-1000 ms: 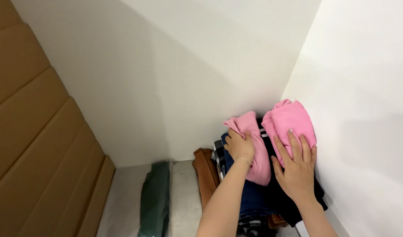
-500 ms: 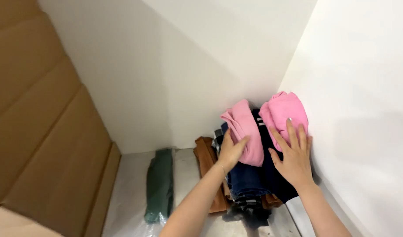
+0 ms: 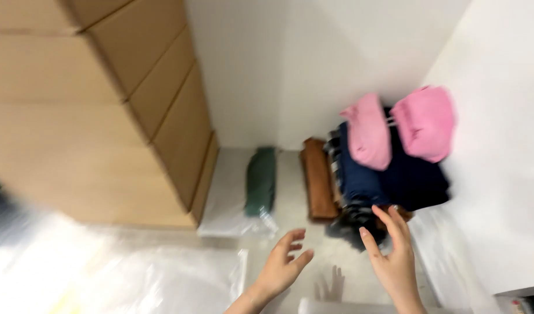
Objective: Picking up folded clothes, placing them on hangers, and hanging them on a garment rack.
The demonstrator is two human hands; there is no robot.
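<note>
Two pink folded garments (image 3: 368, 131) (image 3: 425, 121) lie on top of a pile of dark navy clothes (image 3: 389, 174) in the corner against the white walls. My left hand (image 3: 281, 267) hangs open in the air below the pile, fingers spread, holding nothing. My right hand (image 3: 392, 256) is also open, just in front of the pile's lower edge, not touching it. The picture is blurred by motion.
A brown folded garment (image 3: 317, 177) lies left of the pile, and a green one in clear plastic (image 3: 261, 180) further left. Stacked cardboard boxes (image 3: 104, 104) fill the left side. Clear plastic sheeting (image 3: 116, 273) covers the floor at the lower left.
Both hands have let go of the pink garments and pulled back toward me. The view has swung down and backward, so the pile sits higher and more boxes show.
</note>
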